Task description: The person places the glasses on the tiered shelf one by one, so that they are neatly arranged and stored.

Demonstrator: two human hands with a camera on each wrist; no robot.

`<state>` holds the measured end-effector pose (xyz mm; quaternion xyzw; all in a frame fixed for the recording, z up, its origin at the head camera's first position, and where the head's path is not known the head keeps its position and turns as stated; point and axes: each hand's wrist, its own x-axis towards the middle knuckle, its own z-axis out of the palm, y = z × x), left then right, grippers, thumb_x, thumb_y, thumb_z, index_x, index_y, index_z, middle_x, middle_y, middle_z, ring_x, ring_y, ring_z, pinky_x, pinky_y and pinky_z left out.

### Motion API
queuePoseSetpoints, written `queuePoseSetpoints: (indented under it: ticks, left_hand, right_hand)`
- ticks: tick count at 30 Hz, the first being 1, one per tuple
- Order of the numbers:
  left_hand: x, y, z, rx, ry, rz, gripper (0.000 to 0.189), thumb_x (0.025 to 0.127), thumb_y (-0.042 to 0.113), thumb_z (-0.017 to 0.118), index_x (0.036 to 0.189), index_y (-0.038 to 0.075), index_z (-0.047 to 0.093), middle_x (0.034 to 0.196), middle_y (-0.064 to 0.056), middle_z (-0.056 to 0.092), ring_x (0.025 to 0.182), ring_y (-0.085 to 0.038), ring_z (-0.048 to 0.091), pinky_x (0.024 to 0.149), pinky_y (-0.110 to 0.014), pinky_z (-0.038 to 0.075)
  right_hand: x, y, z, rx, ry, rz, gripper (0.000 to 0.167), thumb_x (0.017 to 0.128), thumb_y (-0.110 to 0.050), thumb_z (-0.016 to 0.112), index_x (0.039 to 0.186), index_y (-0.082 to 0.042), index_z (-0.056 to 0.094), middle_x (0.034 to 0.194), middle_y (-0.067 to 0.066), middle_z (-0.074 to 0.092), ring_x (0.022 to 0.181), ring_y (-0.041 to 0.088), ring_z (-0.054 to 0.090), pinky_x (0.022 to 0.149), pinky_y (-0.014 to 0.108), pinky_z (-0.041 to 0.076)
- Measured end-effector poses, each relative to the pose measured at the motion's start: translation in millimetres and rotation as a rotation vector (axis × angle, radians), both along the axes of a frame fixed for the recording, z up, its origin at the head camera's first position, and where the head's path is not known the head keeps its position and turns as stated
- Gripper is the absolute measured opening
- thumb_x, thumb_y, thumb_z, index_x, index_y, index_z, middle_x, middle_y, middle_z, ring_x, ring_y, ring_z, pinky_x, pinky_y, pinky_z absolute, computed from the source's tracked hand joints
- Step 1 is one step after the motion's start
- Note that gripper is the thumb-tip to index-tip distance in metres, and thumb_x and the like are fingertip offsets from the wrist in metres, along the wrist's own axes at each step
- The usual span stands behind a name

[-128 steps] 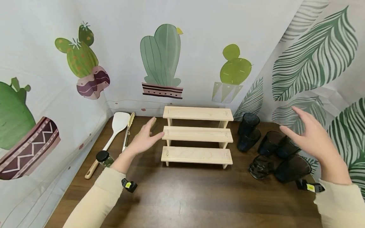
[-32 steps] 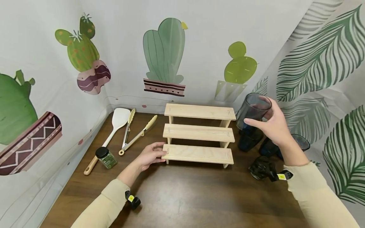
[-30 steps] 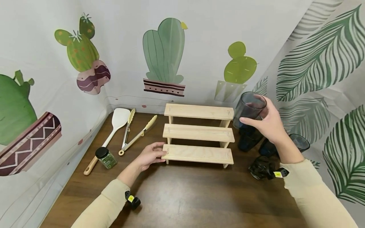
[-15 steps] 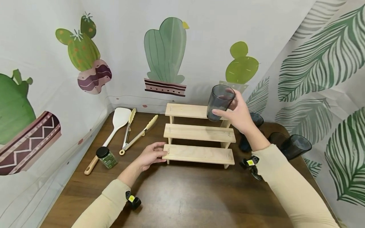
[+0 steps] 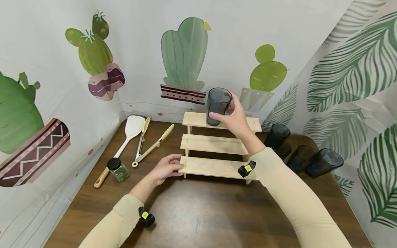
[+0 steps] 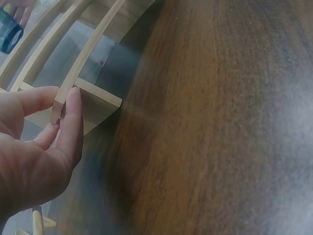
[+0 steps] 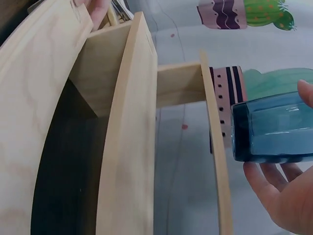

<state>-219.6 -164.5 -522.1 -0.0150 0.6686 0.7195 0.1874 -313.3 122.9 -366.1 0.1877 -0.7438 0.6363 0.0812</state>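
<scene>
A dark tinted drinking glass [image 5: 217, 106] is in my right hand [image 5: 234, 119], thumb on one side and fingers round the other. It overlaps the top tier of the three-step wooden shelf [image 5: 217, 143] in the head view. From the right wrist, the base of the glass [image 7: 240, 131] shows a gap from the top board's edge [image 7: 216, 142]. My left hand [image 5: 165, 169] pinches the left end of the lowest board; the left wrist view shows thumb and fingers on both faces of that board [image 6: 83, 63].
Several more dark glasses [image 5: 325, 162] stand at the right of the brown table [image 5: 198, 220]. To the left lie a white spatula [image 5: 134, 126], yellow-tipped tongs [image 5: 155, 146] and a black-lidded spice jar [image 5: 118, 169]. A patterned cloth [image 5: 229, 44] hangs behind.
My right hand has lifted the glass from the group at right and carried it left over the top tier. My left hand came down to the lowest board and has since stayed there.
</scene>
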Motion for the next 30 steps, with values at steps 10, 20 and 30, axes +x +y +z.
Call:
queuePoseSetpoints:
  ticks: [10,20,30]
  left_hand:
    - [0.2,1.2,-1.6,-0.007,0.011,-0.022,0.061,0.096,0.002,0.071,0.149,-0.007,0.043,0.116,-0.023,0.062,0.09,-0.023,0.069,0.083,-0.039,0.064]
    - [0.2,1.5,0.2,-0.011,0.017,-0.015,0.062,0.095,0.004,0.072,0.149,-0.006,0.044,0.117,-0.022,0.062,0.09,-0.023,0.069,0.082,-0.038,0.064]
    - [0.8,-2.1,0.1,-0.012,0.009,-0.011,0.062,0.095,0.002,0.072,0.149,-0.006,0.043,0.118,-0.022,0.062,0.089,-0.022,0.069,0.083,-0.037,0.064]
  right_hand:
    - [-6.8,-27.0,-6.1,-0.002,0.006,-0.014,0.096,0.084,-0.015,0.09,0.161,-0.023,0.033,0.137,0.016,0.061,0.122,0.032,0.063,0.101,0.045,0.055]
    - [-10.2,-37.2,-8.7,0.013,0.02,-0.009,0.093,0.085,-0.02,0.089,0.16,-0.028,0.034,0.142,0.01,0.059,0.125,0.029,0.061,0.099,0.047,0.057]
    - [-5.3,-37.5,1.4,0.041,-0.004,-0.027,0.098,0.085,-0.024,0.089,0.163,-0.022,0.031,0.147,0.015,0.055,0.13,0.032,0.056,0.109,0.049,0.049]
